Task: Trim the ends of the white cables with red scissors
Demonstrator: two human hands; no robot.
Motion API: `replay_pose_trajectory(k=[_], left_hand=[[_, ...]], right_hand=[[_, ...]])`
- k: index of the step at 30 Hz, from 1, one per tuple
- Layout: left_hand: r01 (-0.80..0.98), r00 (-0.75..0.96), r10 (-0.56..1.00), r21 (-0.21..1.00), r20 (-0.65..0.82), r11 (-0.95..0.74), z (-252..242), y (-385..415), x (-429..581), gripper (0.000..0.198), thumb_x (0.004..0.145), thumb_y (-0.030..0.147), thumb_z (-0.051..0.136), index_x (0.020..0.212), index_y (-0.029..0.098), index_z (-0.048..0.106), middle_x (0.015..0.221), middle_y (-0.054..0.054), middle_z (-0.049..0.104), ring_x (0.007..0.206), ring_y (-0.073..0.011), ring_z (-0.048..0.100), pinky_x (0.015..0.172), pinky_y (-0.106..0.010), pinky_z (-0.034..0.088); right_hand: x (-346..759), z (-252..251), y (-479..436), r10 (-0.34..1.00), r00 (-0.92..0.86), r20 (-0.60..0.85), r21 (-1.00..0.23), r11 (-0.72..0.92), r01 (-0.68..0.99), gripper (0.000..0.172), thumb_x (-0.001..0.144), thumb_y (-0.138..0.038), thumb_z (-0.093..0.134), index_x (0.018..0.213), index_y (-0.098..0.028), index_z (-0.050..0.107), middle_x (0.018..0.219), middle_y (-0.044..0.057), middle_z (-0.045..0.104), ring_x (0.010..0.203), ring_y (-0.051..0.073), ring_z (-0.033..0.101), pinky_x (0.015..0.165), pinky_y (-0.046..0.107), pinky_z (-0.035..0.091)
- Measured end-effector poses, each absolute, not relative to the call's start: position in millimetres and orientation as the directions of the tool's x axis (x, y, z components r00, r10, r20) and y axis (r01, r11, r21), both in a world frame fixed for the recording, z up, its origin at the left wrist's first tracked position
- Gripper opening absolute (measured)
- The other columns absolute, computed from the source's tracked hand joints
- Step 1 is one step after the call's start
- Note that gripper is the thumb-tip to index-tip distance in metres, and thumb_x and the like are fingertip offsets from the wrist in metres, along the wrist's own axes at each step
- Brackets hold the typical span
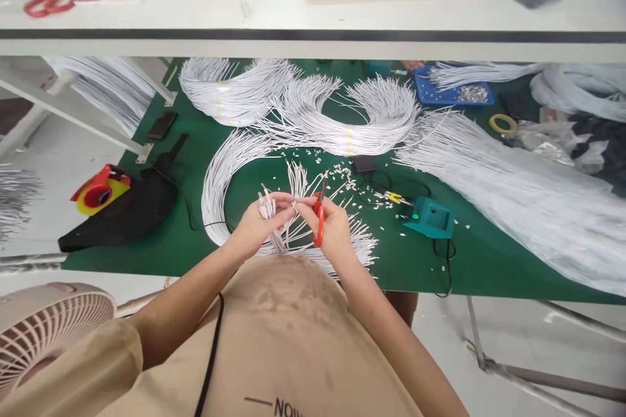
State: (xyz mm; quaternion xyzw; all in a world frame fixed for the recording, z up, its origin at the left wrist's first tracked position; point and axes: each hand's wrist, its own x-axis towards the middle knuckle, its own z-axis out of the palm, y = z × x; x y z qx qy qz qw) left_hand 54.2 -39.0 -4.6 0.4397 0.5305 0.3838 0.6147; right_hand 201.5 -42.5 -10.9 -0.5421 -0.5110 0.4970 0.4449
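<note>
Close in front of my body, my left hand is closed round a small bunch of white wires, whose ends stick up past the fingers. My right hand keeps a pair of red-handled scissors in its grip, blades pointing up and away. Its thumb and forefinger meet my left fingertips at the wires; what exactly is pinched there is too small to make out. Beneath both hands lies a curved bundle of white wires, its loose ends spreading to the right.
More wire bundles lie across the green table. Small white scraps are scattered beside a teal device. A tape dispenser and black bag sit left. A white shelf spans the back; a fan stands lower left.
</note>
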Motion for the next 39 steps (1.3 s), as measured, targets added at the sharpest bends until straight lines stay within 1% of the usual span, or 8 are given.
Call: replay_pose_trajectory(k=[2, 5, 8, 17, 23, 26, 32, 39], left_hand=[[-0.01, 0.147, 0.94, 0.95, -0.307, 0.312, -1.2, -40.9, 48.8, 0.034, 0.068, 0.037, 0.066, 0.094, 0.017, 0.059, 0.075, -0.002, 0.062, 0.065, -0.0134, 0.057, 0.053, -0.023, 0.04], [0.037, 0.133, 0.945, 0.954, -0.3, 0.297, 2.5, -44.9, 43.3, 0.031, 0.069, 0.037, 0.066, 0.091, 0.016, 0.06, 0.069, -0.002, 0.062, 0.061, -0.0139, 0.057, 0.051, -0.023, 0.04], [0.092, 0.105, 0.951, 0.955, -0.289, 0.28, 3.4, -49.4, 40.3, 0.031, 0.068, 0.037, 0.066, 0.09, 0.016, 0.062, 0.069, -0.002, 0.063, 0.056, -0.0125, 0.054, 0.051, -0.024, 0.04], [0.204, 0.082, 0.979, 0.965, -0.186, 0.166, 5.1, -52.1, 35.7, 0.027, 0.07, 0.034, 0.064, 0.09, 0.016, 0.064, 0.084, -0.004, 0.064, 0.075, -0.0155, 0.058, 0.068, -0.026, 0.045], [0.288, 0.087, 0.985, 0.95, -0.149, 0.118, 10.0, -49.4, 33.5, 0.023, 0.07, 0.031, 0.063, 0.087, 0.016, 0.064, 0.086, -0.005, 0.064, 0.077, -0.0154, 0.057, 0.068, -0.025, 0.045], [0.297, 0.086, 0.98, 0.944, -0.179, 0.146, 11.3, -49.6, 33.7, 0.024, 0.07, 0.033, 0.062, 0.086, 0.015, 0.065, 0.084, -0.005, 0.064, 0.073, -0.015, 0.057, 0.064, -0.024, 0.044], [0.314, 0.059, 0.971, 0.928, -0.231, 0.202, 9.5, -51.2, 34.8, 0.025, 0.072, 0.035, 0.059, 0.085, 0.014, 0.066, 0.063, -0.001, 0.062, 0.057, -0.0123, 0.052, 0.056, -0.023, 0.041], [0.318, 0.02, 0.973, 0.924, -0.231, 0.213, 7.9, -54.1, 36.9, 0.024, 0.074, 0.033, 0.056, 0.084, 0.015, 0.066, 0.063, -0.002, 0.063, 0.059, -0.013, 0.055, 0.056, -0.023, 0.041]], right_hand=[[205.1, -9.4, -44.2, 0.999, -0.028, -0.034, -0.942, -0.022, 0.336, 0.021, 0.076, -0.037, 0.055, 0.08, -0.019, 0.064, 0.076, 0.002, 0.061, 0.068, 0.014, 0.053, 0.061, 0.025, 0.039], [210.5, -7.4, -44.9, 0.997, -0.074, 0.023, -0.759, 0.066, 0.648, 0.022, 0.077, -0.038, 0.055, 0.07, -0.018, 0.061, 0.074, 0.003, 0.059, 0.068, 0.015, 0.052, 0.059, 0.026, 0.036], [209.2, -5.0, -44.7, 0.988, -0.156, 0.014, -0.622, 0.13, 0.772, 0.022, 0.077, -0.038, 0.055, 0.067, -0.019, 0.058, 0.071, 0.003, 0.057, 0.066, 0.015, 0.05, 0.056, 0.026, 0.033], [202.8, 7.1, -48.5, 0.96, -0.275, -0.053, -0.396, 0.233, 0.888, 0.02, 0.082, -0.034, 0.047, 0.074, -0.02, 0.058, 0.077, 0.003, 0.059, 0.073, 0.015, 0.054, 0.056, 0.025, 0.031], [202.8, 12.1, -49.8, 0.956, -0.277, -0.095, -0.317, 0.235, 0.919, 0.016, 0.082, -0.028, 0.045, 0.078, -0.02, 0.058, 0.082, 0.003, 0.06, 0.08, 0.016, 0.055, 0.055, 0.024, 0.032], [203.0, 12.1, -51.0, 0.954, -0.287, -0.084, -0.309, 0.249, 0.918, 0.016, 0.082, -0.028, 0.046, 0.081, -0.02, 0.059, 0.083, 0.004, 0.061, 0.083, 0.016, 0.055, 0.057, 0.024, 0.033], [200.7, 4.2, -54.2, 0.956, -0.288, -0.055, -0.306, 0.258, 0.916, 0.015, 0.082, -0.028, 0.047, 0.079, -0.019, 0.059, 0.083, 0.004, 0.061, 0.084, 0.017, 0.054, 0.058, 0.025, 0.035], [196.8, -2.9, -56.2, 0.959, -0.282, -0.033, -0.371, 0.25, 0.894, 0.019, 0.083, -0.033, 0.047, 0.077, -0.02, 0.058, 0.083, 0.003, 0.061, 0.082, 0.016, 0.054, 0.057, 0.025, 0.034]])
